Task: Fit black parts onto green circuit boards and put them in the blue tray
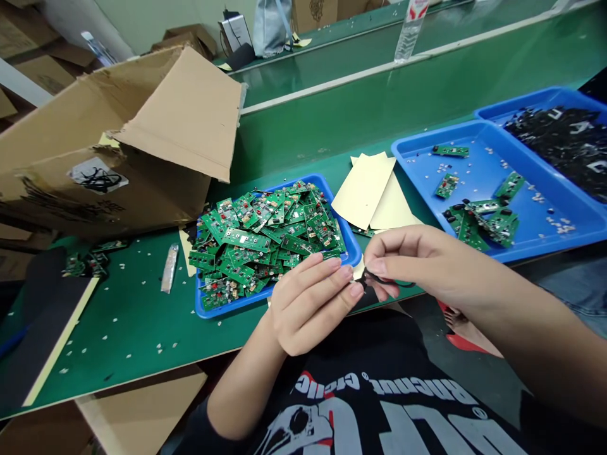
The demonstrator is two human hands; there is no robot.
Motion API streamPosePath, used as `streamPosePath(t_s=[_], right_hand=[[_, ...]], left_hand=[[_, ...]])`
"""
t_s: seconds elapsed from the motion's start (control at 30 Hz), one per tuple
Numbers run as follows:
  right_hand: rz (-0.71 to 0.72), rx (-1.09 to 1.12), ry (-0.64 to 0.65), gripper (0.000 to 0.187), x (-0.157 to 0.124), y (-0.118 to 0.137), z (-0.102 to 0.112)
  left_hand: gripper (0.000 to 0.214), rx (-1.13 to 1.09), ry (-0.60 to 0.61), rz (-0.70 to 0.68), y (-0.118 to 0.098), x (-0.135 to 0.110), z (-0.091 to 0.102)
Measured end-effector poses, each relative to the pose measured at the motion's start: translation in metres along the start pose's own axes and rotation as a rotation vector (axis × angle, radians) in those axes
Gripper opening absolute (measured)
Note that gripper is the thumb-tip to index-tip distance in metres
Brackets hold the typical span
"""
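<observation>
In front of my chest, my left hand [310,306] and my right hand [410,259] meet at their fingertips. Between them is a thin black cord-like piece [379,279]. My right thumb and fingers pinch it, and a loose length trails to the right below that hand. My left fingers are held together around its other end; the left thumb is hidden. Just beyond my left hand, a blue tray [353,251] holds a heap of green circuit boards [265,234]. Pale yellow paper sheets [365,189] lie behind my right hand.
At right, a second blue tray [535,249] holds several circuit boards and small white bits; black pieces [564,145] fill another beyond it. A cardboard box [180,114] stands left. A silvery strip [169,268] lies on the green table [142,322]. A bottle [410,35] stands behind.
</observation>
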State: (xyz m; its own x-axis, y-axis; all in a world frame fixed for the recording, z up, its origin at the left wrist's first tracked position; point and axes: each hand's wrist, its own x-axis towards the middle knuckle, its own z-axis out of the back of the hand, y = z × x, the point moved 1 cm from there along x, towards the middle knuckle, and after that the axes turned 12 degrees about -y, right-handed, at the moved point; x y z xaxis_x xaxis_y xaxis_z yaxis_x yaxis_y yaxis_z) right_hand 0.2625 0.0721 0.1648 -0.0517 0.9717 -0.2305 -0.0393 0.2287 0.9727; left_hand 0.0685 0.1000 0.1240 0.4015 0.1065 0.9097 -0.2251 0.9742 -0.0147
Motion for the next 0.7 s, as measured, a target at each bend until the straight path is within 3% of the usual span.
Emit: streamPosePath(t_s=[0.43,0.5,0.6,0.7], right_hand=[[0.003,0.028,0.047,0.017,0.013,-0.001,-0.002],[-0.001,0.003,0.071,0.016,0.012,0.000,-0.002],[-0.016,-0.027,0.105,0.016,0.006,0.002,-0.002],[-0.011,-0.056,0.065,0.017,-0.002,0.003,-0.003]], left_hand=[[0.009,0.004,-0.039,-0.135,0.004,0.006,-0.004],[0.007,-0.021,-0.058,-0.112,0.005,0.004,-0.007],[0.010,-0.071,-0.182,-0.054,0.005,-0.001,-0.012],[0.018,-0.139,-0.213,0.034,0.005,-0.006,-0.013]])
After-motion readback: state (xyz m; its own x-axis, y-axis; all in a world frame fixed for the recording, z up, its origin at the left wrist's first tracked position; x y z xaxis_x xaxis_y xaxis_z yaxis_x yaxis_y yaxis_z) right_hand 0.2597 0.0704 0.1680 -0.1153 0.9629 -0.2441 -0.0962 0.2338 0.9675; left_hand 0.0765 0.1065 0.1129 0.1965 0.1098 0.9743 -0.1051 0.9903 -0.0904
